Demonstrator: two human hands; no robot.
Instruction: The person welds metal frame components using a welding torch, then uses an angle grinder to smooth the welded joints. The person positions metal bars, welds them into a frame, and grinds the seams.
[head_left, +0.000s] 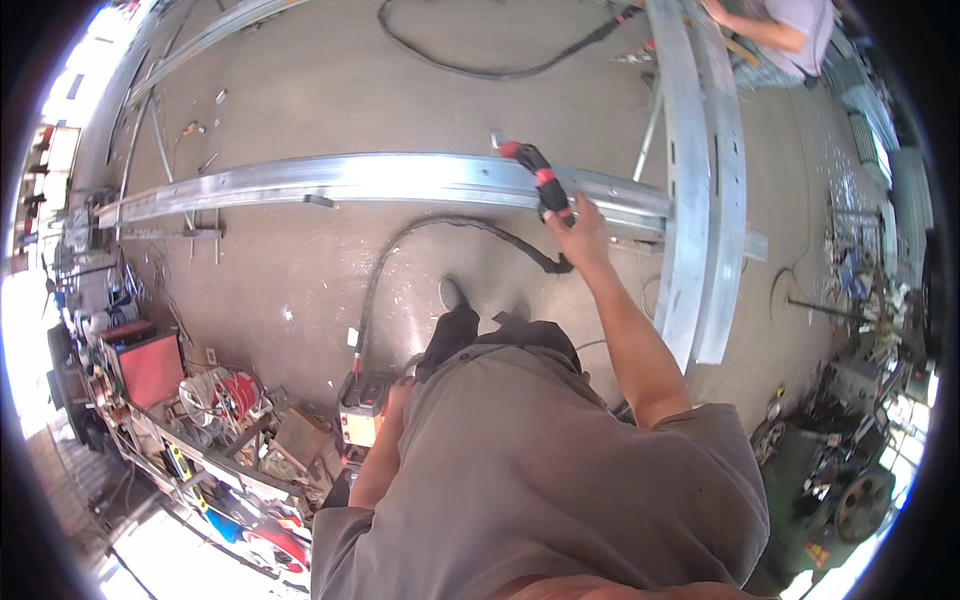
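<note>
My right hand (582,238) is wrapped round the grip of a red-and-black welding torch (541,178). The torch's tip lies over the far side of a long shiny steel beam (380,178) that runs left to right. A thick black cable (440,222) loops from near the torch's rear end to an orange-and-black machine (362,420) by my left side. My left arm hangs down, with the left hand (401,388) beside that machine's top; its fingers are mostly hidden, and whether it touches the machine is unclear.
Two more steel beams (688,200) cross at the right. At the far right, another person (790,40) has a hand by them. A second black cable (480,72) curves over the floor. A red cabinet (145,368) and cluttered cart (235,440) stand left; machinery (850,500) stands right.
</note>
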